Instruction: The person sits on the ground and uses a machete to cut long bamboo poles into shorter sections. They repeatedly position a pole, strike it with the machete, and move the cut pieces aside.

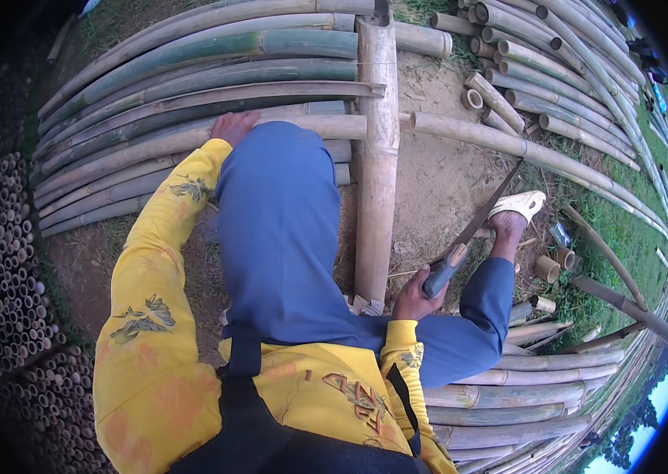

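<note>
My left hand [235, 126] is closed over a pale bamboo pole [160, 144], just beyond my left knee, which hides part of the grip. The pole lies among other poles, and its right end reaches a thick upright-running bamboo beam [378, 166]. In my right hand [414, 300], by my right thigh, is a handsaw [472, 225] gripped by its grey and wood-coloured handle. Its dark blade slants up and away to the right, its tip close to another long bamboo pole [539, 150]. The blade appears apart from the pole under my left hand.
Green and tan poles [302, 43] are stacked at the far left. More bamboo [563, 75] is piled at the far right. Short cut pieces [547, 268] lie near my sandalled foot [517, 205]. Bundled bamboo ends [14, 261] stand at the left. Further poles [523, 395] lie at near right.
</note>
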A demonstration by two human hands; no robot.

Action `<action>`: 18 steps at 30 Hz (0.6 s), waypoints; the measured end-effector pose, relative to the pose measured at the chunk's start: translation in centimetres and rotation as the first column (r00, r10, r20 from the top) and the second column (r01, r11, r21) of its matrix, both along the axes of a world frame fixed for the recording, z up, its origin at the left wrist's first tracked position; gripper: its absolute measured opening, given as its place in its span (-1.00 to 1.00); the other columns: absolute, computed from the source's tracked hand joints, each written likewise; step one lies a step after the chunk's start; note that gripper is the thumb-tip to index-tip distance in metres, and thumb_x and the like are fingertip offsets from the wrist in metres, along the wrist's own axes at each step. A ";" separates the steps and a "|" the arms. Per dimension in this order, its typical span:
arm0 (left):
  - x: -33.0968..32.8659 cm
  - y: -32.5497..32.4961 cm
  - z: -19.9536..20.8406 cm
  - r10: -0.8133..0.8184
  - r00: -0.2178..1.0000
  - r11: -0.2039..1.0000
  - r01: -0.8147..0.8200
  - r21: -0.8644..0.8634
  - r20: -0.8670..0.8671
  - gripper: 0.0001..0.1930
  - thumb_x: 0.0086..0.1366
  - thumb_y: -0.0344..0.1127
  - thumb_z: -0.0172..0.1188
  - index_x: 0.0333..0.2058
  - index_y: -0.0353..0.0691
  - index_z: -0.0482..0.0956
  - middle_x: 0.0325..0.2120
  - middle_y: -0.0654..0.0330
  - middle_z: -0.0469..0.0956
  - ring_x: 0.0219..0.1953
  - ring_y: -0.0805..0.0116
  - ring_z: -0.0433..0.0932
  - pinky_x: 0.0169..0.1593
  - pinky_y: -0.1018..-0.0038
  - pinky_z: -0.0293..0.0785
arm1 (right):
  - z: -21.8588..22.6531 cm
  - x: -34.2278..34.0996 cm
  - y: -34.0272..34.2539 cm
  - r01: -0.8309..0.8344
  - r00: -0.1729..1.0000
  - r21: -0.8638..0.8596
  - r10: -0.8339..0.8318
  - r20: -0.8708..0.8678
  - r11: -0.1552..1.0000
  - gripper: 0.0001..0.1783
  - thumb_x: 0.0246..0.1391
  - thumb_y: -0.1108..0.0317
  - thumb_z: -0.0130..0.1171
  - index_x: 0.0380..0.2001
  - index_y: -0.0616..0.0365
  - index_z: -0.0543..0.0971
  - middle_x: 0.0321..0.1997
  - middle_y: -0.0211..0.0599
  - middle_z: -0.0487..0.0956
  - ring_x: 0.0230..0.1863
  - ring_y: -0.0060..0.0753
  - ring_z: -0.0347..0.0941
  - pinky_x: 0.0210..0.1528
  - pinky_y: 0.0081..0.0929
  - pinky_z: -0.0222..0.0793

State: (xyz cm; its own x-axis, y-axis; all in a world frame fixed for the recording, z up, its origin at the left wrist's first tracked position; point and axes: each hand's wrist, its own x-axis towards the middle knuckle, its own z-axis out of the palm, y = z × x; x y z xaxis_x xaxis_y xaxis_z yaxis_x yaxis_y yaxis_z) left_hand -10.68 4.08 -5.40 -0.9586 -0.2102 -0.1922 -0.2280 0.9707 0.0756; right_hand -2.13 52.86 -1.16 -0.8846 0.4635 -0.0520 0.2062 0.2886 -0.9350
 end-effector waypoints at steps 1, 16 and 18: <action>-0.6 -1.1 -0.6 -0.019 1.000 1.000 0.019 0.008 0.020 -0.56 0.31 0.01 0.17 0.07 -0.07 0.52 0.01 0.04 0.64 -0.01 -0.09 0.60 0.10 0.08 0.48 | -0.5 0.5 0.5 0.009 1.000 0.023 -0.009 -0.014 1.000 -0.75 0.26 0.42 0.29 -0.11 0.33 0.49 -0.28 -0.22 0.53 -0.30 -0.44 0.40 -0.18 -0.38 0.42; 0.9 -0.4 0.3 -0.120 0.958 0.990 0.094 -0.107 -0.262 -0.32 0.00 0.12 0.49 0.00 -0.08 0.44 -0.23 0.14 0.54 -0.15 0.12 0.56 -0.01 0.24 0.36 | -1.8 -1.9 -1.9 -0.504 0.856 0.197 0.456 0.245 0.841 -0.39 0.21 0.41 0.09 0.29 0.41 0.24 0.08 0.15 0.42 0.08 0.04 0.39 0.26 -0.15 0.26; 2.0 -0.7 0.2 -0.152 0.959 0.985 0.125 -0.123 -0.238 -0.28 0.01 0.16 0.49 0.03 -0.09 0.42 -0.21 0.14 0.51 -0.14 0.13 0.54 0.01 0.26 0.34 | -2.8 -2.8 -2.0 -0.473 0.881 0.300 0.441 0.174 0.828 -0.41 0.21 0.45 0.18 0.26 0.41 0.29 0.06 0.15 0.45 0.07 0.10 0.41 0.23 -0.16 0.28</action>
